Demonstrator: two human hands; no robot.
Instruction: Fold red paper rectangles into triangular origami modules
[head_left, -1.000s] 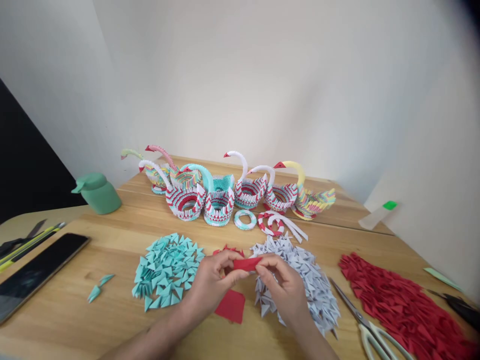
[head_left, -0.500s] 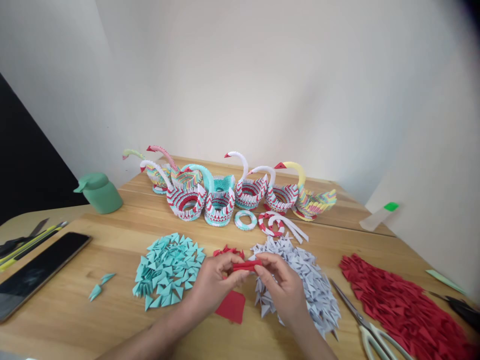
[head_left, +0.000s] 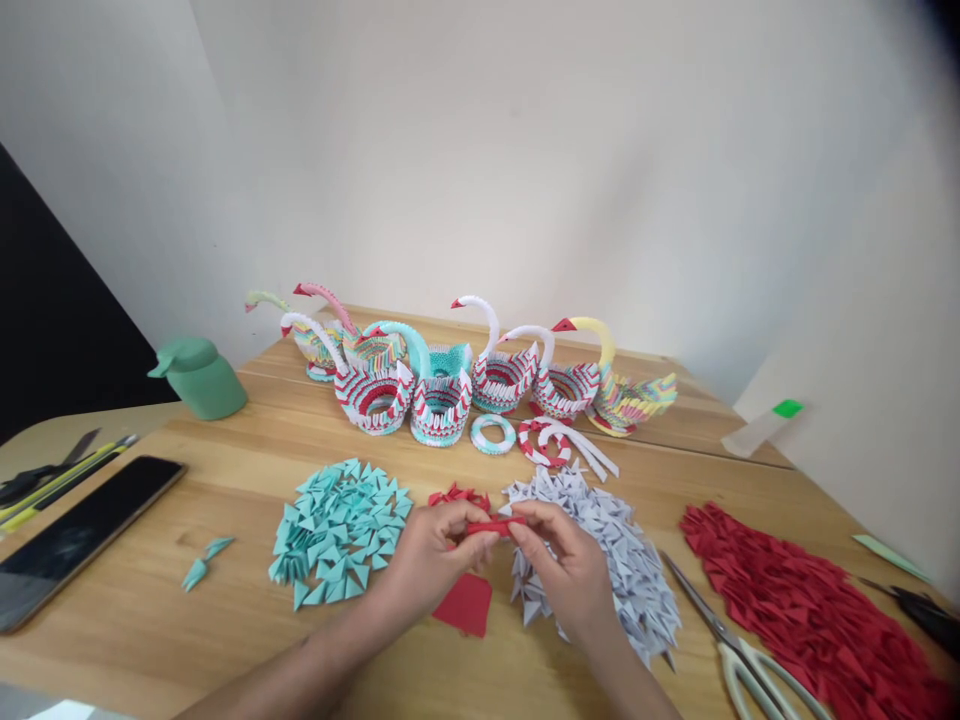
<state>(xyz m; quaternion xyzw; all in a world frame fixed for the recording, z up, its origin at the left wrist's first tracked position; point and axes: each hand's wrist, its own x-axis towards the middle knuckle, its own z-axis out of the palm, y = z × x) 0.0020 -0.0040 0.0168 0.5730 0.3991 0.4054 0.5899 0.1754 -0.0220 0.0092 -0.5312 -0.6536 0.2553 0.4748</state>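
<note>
My left hand (head_left: 437,548) and right hand (head_left: 571,572) each pinch an end of a folded red paper strip (head_left: 495,526) near the left edge of the grey pile (head_left: 631,565); scissors (head_left: 724,635) lie right of that pile.

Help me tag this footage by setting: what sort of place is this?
Probably a paper-craft work table; whether at home or in a studio, I can't tell. Paper swans stand toward the back, a pile of folded teal pieces lies in front, and pale-handled scissors lie at the right.
</note>
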